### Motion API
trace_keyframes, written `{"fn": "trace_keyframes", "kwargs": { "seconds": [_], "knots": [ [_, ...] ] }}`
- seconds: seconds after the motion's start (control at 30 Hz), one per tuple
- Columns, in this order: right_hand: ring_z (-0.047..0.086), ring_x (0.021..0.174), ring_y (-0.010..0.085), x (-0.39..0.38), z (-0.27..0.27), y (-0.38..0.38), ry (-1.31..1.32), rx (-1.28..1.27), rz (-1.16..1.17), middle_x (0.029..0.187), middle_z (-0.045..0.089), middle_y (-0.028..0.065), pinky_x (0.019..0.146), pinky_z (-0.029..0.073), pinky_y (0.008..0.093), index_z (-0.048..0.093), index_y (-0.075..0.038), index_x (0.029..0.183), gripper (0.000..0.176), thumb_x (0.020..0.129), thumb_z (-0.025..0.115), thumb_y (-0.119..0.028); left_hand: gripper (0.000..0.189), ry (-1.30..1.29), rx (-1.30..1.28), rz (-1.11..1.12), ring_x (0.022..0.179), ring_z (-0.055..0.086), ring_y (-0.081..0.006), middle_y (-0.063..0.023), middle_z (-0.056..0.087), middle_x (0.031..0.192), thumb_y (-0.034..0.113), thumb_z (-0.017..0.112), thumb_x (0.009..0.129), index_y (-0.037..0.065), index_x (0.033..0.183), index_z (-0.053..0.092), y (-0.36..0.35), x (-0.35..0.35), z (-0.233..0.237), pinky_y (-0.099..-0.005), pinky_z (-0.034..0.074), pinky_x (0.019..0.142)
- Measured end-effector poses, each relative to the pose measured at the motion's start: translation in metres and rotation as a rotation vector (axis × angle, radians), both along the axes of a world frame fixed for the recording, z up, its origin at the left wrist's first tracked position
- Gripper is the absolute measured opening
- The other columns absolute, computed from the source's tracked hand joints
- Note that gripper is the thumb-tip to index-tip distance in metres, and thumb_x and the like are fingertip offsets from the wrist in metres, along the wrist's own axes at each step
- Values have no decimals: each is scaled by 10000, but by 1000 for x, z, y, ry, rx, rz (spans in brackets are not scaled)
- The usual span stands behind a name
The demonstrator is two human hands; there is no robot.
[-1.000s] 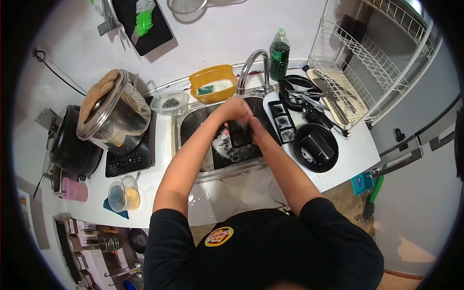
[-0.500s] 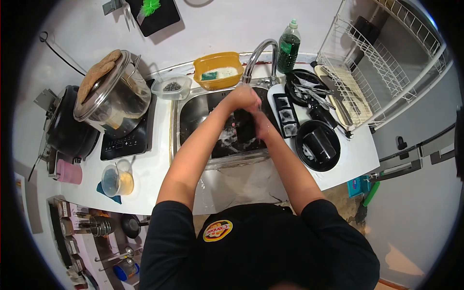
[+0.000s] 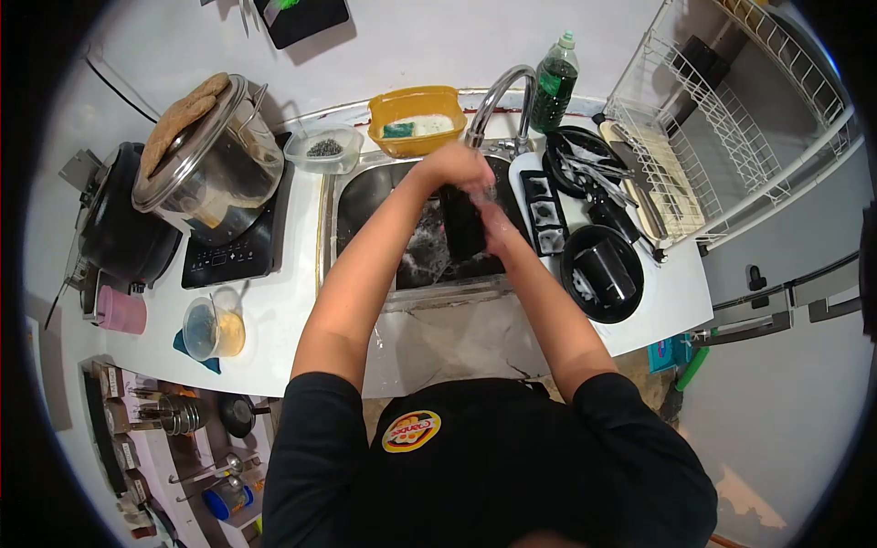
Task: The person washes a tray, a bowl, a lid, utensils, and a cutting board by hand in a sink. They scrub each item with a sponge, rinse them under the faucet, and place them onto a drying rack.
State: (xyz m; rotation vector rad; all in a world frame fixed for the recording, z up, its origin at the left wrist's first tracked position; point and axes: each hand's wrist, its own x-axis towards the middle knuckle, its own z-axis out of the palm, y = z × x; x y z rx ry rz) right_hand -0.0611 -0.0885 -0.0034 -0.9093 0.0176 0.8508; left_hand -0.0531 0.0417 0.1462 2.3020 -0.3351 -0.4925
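Both hands are over the steel sink point(image 3: 364, 219), beneath the curved faucet point(image 3: 501, 91). My left hand point(image 3: 459, 170) is at the spout, its fingers bent and blurred by running water. Just below it, my right hand point(image 3: 494, 226) is at the side of a black rectangular item point(image 3: 464, 224) that hangs in the basin. Which hand bears the black item cannot be made out, as fingers and water overlap. Foamy water point(image 3: 426, 251) lies in the sink beneath.
Right of the sink are a black sectioned tray point(image 3: 545, 215), a black pan with a cup point(image 3: 585, 297), soapy utensils point(image 3: 598, 169) and a green soap bottle point(image 3: 554, 87). Behind is a yellow basin point(image 3: 416, 99); a pot point(image 3: 215, 183) stands left, a wire rack point(image 3: 731, 137) right.
The black item now shows more fully between the hands, and the hands have shifted slightly. The whole view has moved a little with the head.
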Motion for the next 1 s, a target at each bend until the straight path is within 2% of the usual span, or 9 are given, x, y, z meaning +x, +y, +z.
{"fn": "trace_keyframes", "kwargs": {
  "seconds": [0.1, 0.13, 0.43, 0.53, 0.63, 0.83, 0.9, 0.93, 1.0],
  "knots": [
    [611, 801, 354, -2, 12, -6, 195, 111, 92, 909, 599, 200, 702, 512, 471, 484, -39, 1138, 460, 891, 389, -416, 216, -27, -263, 238, 646, 608, -118, -63, 661, 773, 120, 538, 733, 14, 864, 673, 2, 8, -13, -244, 486, 578],
    [608, 818, 357, 2, 7, -7, 177, 126, 113, 923, 598, 210, 717, 510, 471, 478, -41, 1149, 461, 895, 381, -414, 209, 68, -185, -3, 672, 621, -126, -90, 659, 802, 61, 538, 741, -31, 889, 653, 3, 7, -7, -238, 510, 607],
    [593, 783, 299, -5, 39, -1, 146, 197, 75, 1003, 596, 137, 708, 500, 450, 486, -51, 1167, 431, 896, 406, -376, 202, 315, -180, -173, 734, 639, -116, -88, 660, 823, 34, 600, 698, -22, 882, 663, 2, -7, -2, -208, 529, 686],
    [577, 859, 292, 3, 28, -2, 48, 128, 69, 1079, 574, 102, 755, 472, 467, 463, -70, 1202, 445, 895, 401, -385, 193, 37, 153, -31, 700, 640, -134, -80, 665, 821, 43, 592, 712, 6, 883, 671, 9, 9, 4, -223, 522, 615],
    [557, 935, 280, 3, 36, -8, 42, 58, 37, 1129, 552, 91, 797, 443, 477, 457, -82, 1206, 430, 896, 387, -372, 109, -66, -89, -184, 600, 620, -207, -119, 641, 680, 95, 632, 655, 27, 724, 681, 2, -7, -10, -301, 497, 596],
    [555, 963, 261, 22, 33, -19, 292, 347, 42, 1036, 555, 126, 795, 482, 429, 484, -61, 1114, 346, 905, 333, -292, 169, -1096, -320, -14, 676, 605, -197, -115, 639, 724, 83, 660, 700, 24, 858, 654, -14, -42, -48, -306, 479, 649],
    [563, 961, 269, 59, -24, -27, 307, 670, 291, 1037, 553, 131, 815, 480, 433, 457, -30, 1135, 370, 920, 293, -282, 188, -808, -342, 127, 611, 583, -173, -87, 621, 670, 100, 689, 692, 24, 861, 655, -10, -45, -57, -285, 472, 614],
    [515, 1018, 311, 58, -23, -20, 355, 807, 368, 1237, 434, 175, 894, 417, 484, 347, -39, 1259, 487, 902, 272, -361, 190, -648, -386, 168, 582, 569, -163, -77, 610, 642, 113, 696, 690, 18, 849, 655, -8, -45, -57, -281, 468, 599],
    [445, 1105, 332, 27, 29, -11, 250, 90, 145, 1359, 269, 164, 950, 334, 516, 251, -64, 1326, 586, 881, 265, -444, 193, -466, -408, 272, 536, 542, -142, -55, 588, 596, 145, 708, 693, 7, 816, 653, -4, -42, -55, -272, 453, 559]
  ]
}}
